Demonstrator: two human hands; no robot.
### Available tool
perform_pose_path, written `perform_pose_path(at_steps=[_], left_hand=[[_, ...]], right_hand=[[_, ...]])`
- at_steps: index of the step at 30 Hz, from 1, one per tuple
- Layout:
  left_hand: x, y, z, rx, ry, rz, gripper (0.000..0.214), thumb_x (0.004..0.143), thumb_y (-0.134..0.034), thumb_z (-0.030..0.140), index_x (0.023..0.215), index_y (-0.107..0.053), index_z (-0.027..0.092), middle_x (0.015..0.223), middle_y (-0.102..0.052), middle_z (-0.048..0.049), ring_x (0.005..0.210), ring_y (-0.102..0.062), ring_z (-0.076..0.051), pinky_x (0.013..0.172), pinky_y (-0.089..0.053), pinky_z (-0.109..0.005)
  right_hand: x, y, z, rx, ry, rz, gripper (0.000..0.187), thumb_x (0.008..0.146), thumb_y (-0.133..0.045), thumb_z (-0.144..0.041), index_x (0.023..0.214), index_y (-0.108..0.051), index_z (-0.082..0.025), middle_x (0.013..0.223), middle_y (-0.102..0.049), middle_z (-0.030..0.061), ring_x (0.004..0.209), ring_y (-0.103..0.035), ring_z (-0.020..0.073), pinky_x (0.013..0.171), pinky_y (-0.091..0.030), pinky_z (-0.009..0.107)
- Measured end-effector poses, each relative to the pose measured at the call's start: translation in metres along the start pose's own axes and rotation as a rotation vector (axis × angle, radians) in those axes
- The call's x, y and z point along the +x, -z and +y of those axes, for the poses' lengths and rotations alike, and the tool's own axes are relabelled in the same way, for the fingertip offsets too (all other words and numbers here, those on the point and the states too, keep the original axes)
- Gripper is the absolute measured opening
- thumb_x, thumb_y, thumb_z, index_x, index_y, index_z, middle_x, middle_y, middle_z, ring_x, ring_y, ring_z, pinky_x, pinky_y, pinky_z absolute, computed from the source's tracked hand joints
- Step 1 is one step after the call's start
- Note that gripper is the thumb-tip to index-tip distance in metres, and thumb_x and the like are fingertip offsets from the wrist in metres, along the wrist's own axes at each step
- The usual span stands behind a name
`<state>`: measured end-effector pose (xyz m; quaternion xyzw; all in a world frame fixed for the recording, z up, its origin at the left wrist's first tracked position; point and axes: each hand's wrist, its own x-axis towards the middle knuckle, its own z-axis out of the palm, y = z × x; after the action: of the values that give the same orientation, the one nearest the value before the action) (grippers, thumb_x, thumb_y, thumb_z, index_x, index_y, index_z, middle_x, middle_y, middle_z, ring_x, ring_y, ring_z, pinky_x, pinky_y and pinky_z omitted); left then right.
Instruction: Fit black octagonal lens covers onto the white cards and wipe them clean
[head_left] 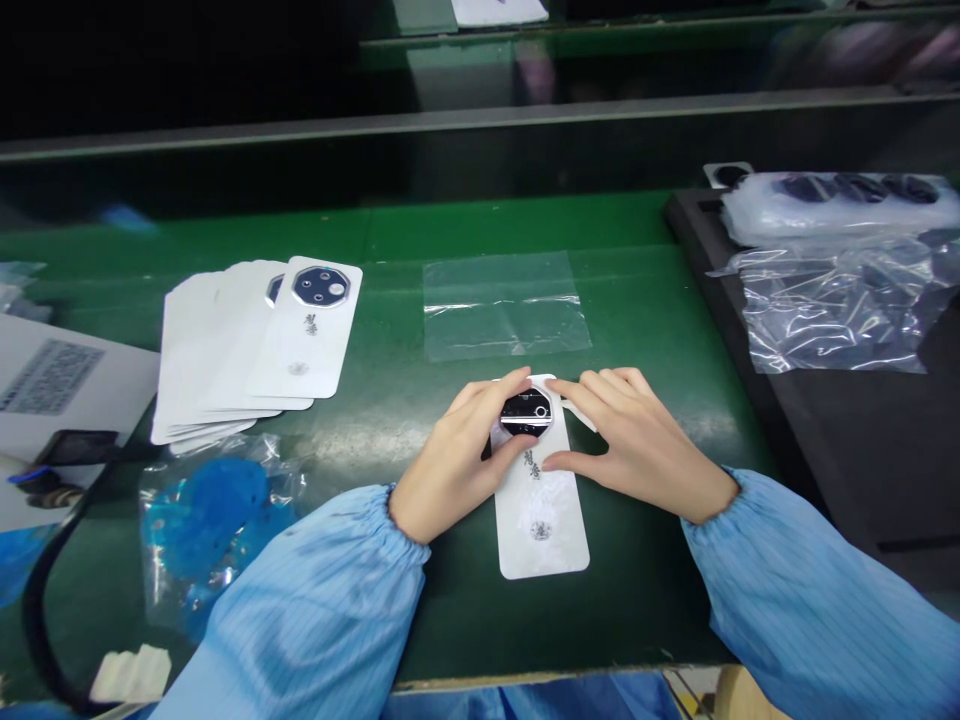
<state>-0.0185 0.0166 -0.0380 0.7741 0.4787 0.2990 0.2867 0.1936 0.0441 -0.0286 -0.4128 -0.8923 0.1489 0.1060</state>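
A white phone back cover (542, 545) lies on the green bench in front of me, with dark writing and a dark, eight-sided camera window at its far end. My left hand (472, 455) grips its left side, the index finger and thumb curved around the camera window (526, 412). On the other side, my right hand (622, 430) has its index fingertip at the cover's upper right edge and its thumb on the right edge lower down. A narrow white piece (581, 414) shows beneath the right fingers; its kind is unclear.
Several white covers (225, 340) are fanned in a stack at left. A clear plastic sheet (502, 310) lies beyond my hands. A bag of blue discs (217, 520) sits left of my arm, near a black cable (37, 600). Wrapped parts (840, 205) rest on a black tray (855, 460).
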Motion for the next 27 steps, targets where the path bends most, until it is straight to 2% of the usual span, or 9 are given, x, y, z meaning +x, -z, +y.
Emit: perform_pose_path(at_steps=[18,27], left_hand=[[0.0013,-0.0044,0.0053,0.027,0.086,0.049,0.067,0.083,-0.067,0.019,0.142,-0.035,0.028,0.125,-0.063,-0.0052,0.118,-0.052,-0.023,0.097,-0.046,-0.039],[0.0006,-0.0053,0.0073,0.08,0.092,0.069,0.068,0.082,-0.069,0.016,0.14,-0.035,0.028,0.124,-0.064,-0.0023,0.115,-0.054,-0.019,0.097,-0.046,-0.034]], right_hand=[[0.0008,0.0013,-0.0015,0.011,-0.006,-0.012,0.066,0.081,-0.062,-0.059,0.13,-0.049,-0.017,0.099,-0.059,0.0069,0.093,-0.052,0.0252,0.087,-0.036,0.039],[0.0005,0.0029,-0.0025,-0.006,-0.012,-0.029,0.066,0.08,-0.064,-0.057,0.129,-0.049,-0.015,0.099,-0.057,0.0052,0.094,-0.05,0.0231,0.088,-0.035,0.038]])
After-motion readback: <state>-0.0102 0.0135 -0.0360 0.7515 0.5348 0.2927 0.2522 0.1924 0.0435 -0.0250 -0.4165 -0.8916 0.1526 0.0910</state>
